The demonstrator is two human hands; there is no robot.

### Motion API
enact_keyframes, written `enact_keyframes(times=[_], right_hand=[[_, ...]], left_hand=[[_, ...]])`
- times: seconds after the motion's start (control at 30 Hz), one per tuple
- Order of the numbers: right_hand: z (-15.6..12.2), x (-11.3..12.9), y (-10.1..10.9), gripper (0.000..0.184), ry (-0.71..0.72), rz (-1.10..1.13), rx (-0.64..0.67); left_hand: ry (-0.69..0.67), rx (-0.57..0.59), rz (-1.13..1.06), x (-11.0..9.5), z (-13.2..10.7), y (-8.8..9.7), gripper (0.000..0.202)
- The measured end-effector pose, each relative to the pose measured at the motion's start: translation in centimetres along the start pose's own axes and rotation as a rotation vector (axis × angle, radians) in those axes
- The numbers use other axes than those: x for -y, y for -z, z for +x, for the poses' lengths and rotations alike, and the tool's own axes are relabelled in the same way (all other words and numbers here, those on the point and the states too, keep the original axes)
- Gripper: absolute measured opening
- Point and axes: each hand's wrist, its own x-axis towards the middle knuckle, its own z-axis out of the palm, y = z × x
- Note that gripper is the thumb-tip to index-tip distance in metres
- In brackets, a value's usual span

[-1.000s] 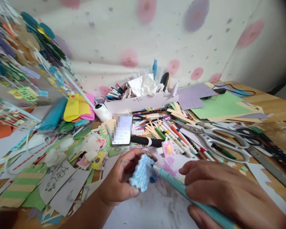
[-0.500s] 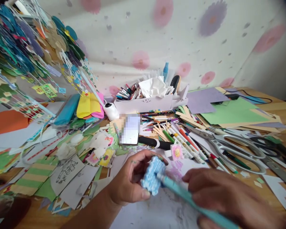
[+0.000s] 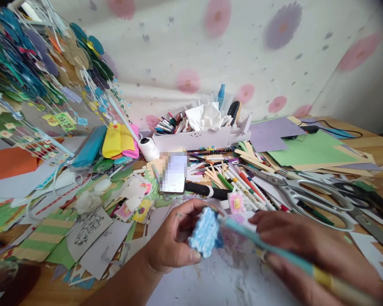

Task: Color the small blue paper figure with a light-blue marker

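Gripping a bumpy blue-and-white piece above white paper, the left hand is presenting it while the right hand, closed around a light-blue pen, is seemingly colouring it, the next stroke probably calling for careful tip placement.

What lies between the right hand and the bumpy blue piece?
In the head view, the turquoise pen, its blurred tip end toward the bumpy blue piece.

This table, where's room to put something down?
Smudged white paper between the left forearm and right hand has room; so does the green sheet beside the purple sheet. Crowded: paper pieces left, markers and scissors right.
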Motion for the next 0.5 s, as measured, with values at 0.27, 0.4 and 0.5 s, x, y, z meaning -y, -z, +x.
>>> enact_keyframes(times=[0.27,0.4,0.5], right_hand=[[2.4,-1.5,1.3,0.030,-0.343,0.205,-0.213],[4.9,-2.5,-0.7,0.026,-0.204,0.018,0.234],[7.3,-3.1,-2.5,0.016,-0.134,0.006,0.360]], left_hand=[[0.138,0.124,0.082,-0.2,-0.1,-0.1,0.063],[0.155,0.164,0.098,0.2,-0.2,0.0,0.063],[0.160,0.158,0.098,0.5,-0.3,0.2,0.063]])
